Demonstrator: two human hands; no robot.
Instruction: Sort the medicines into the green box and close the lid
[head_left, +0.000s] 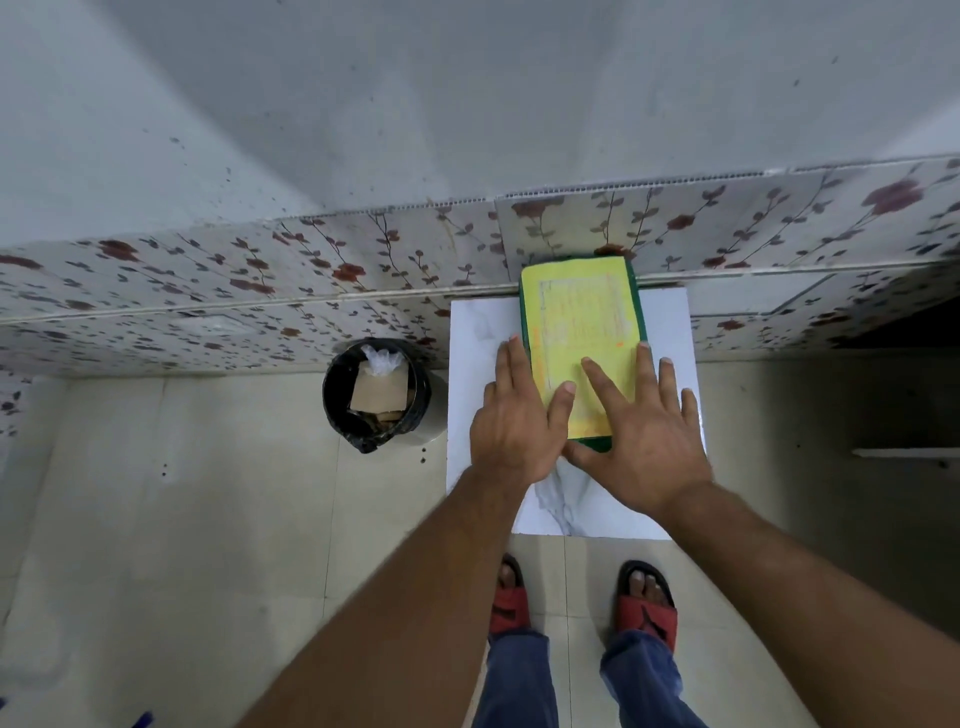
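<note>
Both hands, left hand and right hand, lie flat and spread, holding nothing, on the green box lid; uneven pressure could skid it across the tabletop.

Both arms bare and stretched forward, nearly straight. Left hand palm down, fingers spread flat and pointing away from the body, thumb angled toward the right. Right hand also palm down, fingers spread wide and flat, thumb reaching toward the left hand. Hands close together, thumbs nearly meeting.
</note>
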